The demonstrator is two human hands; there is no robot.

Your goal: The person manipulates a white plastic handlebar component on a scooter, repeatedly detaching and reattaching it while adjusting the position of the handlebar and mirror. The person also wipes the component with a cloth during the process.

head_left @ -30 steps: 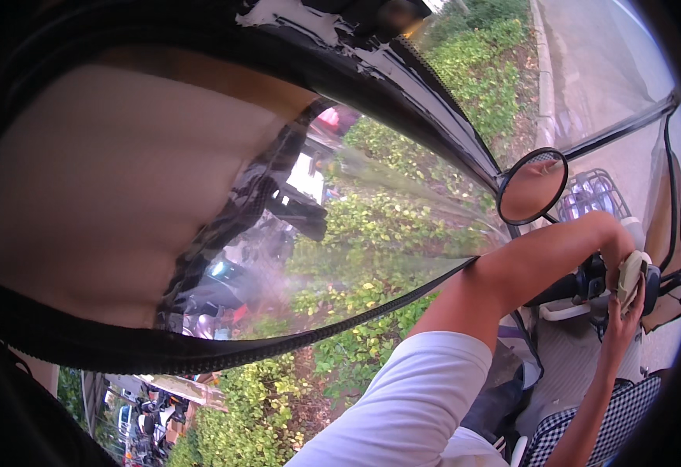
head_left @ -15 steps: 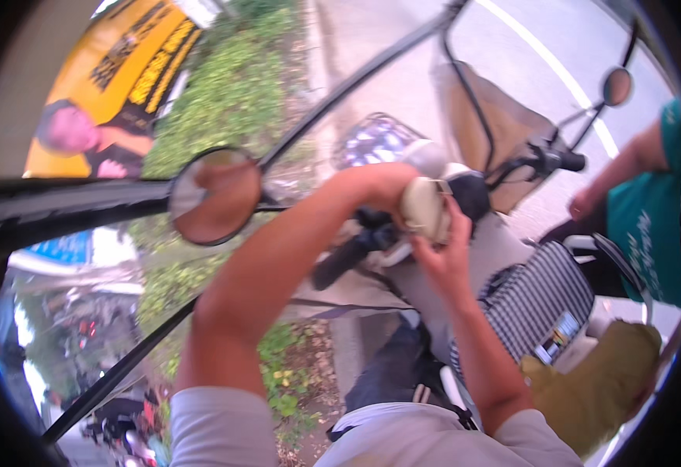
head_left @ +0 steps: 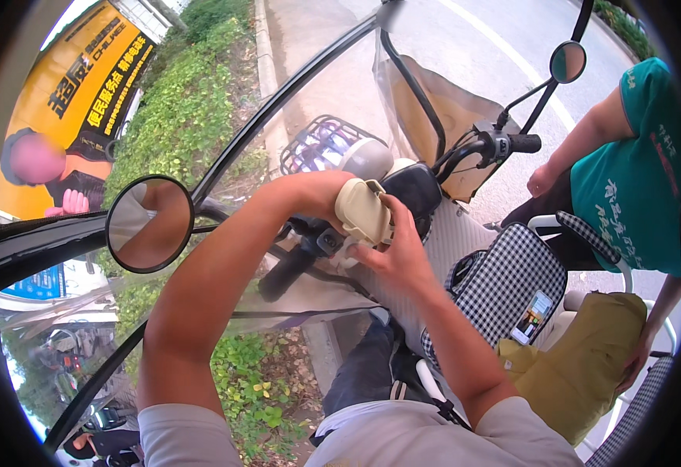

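Observation:
A beige, rounded box-like case (head_left: 364, 212) sits at the end of my left forearm, over the handlebar area. My left hand (head_left: 336, 191) is mostly hidden behind it; only the wrist end shows, so its fingers cannot be made out. From the right, my right hand (head_left: 397, 247) grips the case's edge, fingers at its upper right side and thumb low near its bottom. Just below the case is the left handlebar grip (head_left: 284, 272), black. A grey-white round headlamp housing (head_left: 364, 158) lies just beyond.
A round mirror (head_left: 150, 223) stands left of my left arm. A checked bag or cushion (head_left: 504, 284) with a phone (head_left: 532, 317) on it lies at right, beside an olive-yellow cloth bundle (head_left: 582, 366). A person in a green shirt (head_left: 624, 183) stands at right. Dark frame bars cross the left.
The whole view has shifted, so the vehicle and my arms appear further left, and the picture is sharper. My right hand's fingers stay at the beige case, slightly more spread.

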